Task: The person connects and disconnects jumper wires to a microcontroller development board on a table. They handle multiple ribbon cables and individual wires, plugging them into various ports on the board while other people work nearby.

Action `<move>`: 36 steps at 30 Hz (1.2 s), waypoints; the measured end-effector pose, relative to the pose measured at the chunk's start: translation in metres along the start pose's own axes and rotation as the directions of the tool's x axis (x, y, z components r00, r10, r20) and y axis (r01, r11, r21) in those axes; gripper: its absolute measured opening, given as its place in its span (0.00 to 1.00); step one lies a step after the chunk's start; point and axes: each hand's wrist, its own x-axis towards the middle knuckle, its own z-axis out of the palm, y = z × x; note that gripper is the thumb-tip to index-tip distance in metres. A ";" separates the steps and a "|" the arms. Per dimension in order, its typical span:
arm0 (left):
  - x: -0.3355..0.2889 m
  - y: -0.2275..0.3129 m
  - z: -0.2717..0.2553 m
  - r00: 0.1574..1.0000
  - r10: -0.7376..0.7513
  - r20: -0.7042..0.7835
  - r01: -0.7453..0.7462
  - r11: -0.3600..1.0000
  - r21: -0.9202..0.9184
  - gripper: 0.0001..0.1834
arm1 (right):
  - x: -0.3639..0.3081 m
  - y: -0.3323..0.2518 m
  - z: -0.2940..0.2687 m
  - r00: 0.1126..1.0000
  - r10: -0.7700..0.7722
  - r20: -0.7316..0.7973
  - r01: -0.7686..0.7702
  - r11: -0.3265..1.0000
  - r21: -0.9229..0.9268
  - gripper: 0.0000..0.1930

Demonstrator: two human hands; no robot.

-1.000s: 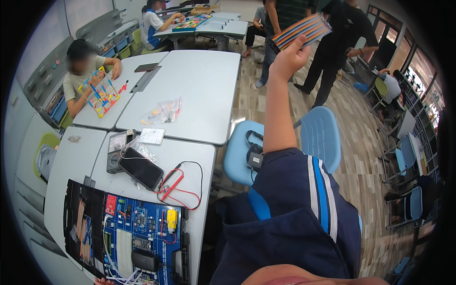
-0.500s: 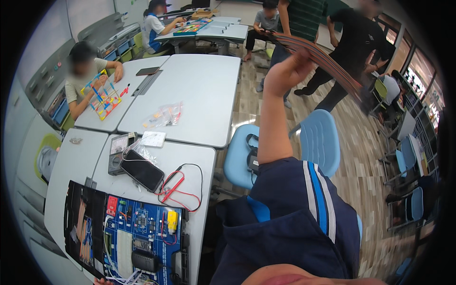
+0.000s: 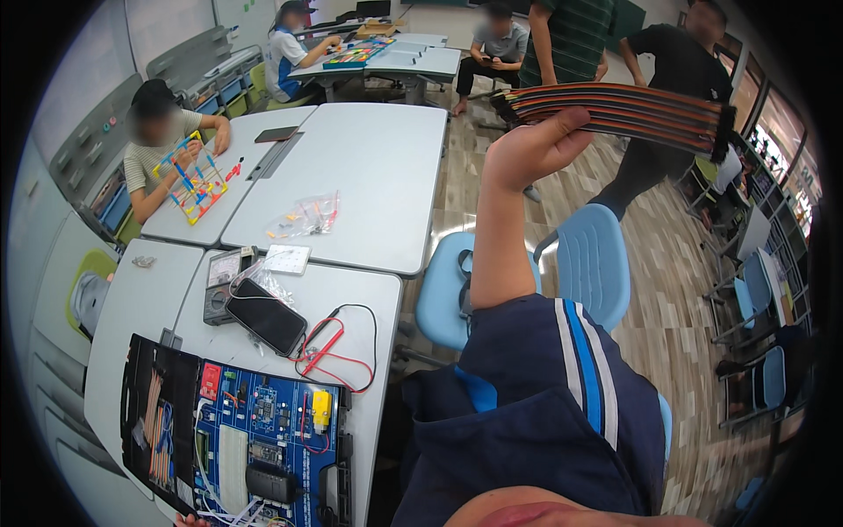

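Raised at the upper right, my right hand (image 3: 537,151) is closed around a flat ribbon of jumper wires (image 3: 632,110), orange, brown and dark, with black connector ends. The thumb presses on the ribbon's near side. Only a few fingertips of my left hand (image 3: 190,520) show at the bottom edge, beside an open black case (image 3: 344,470); their grip is cut off. Inside the case lie a blue electronics board (image 3: 250,386), a white breadboard (image 3: 233,465), a yellow motor (image 3: 320,409) and more wires (image 3: 158,430) in the lid part.
Behind the case are a phone (image 3: 266,316), an analog multimeter (image 3: 219,285) and red and black test leads (image 3: 329,342). A plastic bag of parts (image 3: 307,215) lies farther off. Blue chairs (image 3: 593,263) stand to the right. Several people are around, one holding a colourful stick frame (image 3: 198,184).
The jumper wire ribbon has swung from a slanted, blurred position to nearly level, its right end rising. A person in black behind it has shifted. My left hand looks unmoved.
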 end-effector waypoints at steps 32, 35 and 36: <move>-0.003 -0.008 -0.001 0.999 -0.028 -0.016 0.028 0.999 -0.032 0.21 | -0.020 -0.014 0.000 0.985 0.159 0.070 -0.162 0.986 0.040 0.18; -0.002 0.003 0.007 0.985 -0.157 -0.073 0.146 0.980 -0.136 0.21 | -0.019 -0.005 0.002 0.953 0.302 0.025 -0.303 0.948 0.094 0.19; 0.003 0.019 0.010 0.936 -0.342 -0.077 0.315 0.916 -0.248 0.21 | -0.019 0.000 0.003 0.933 0.359 0.011 -0.358 0.927 0.108 0.19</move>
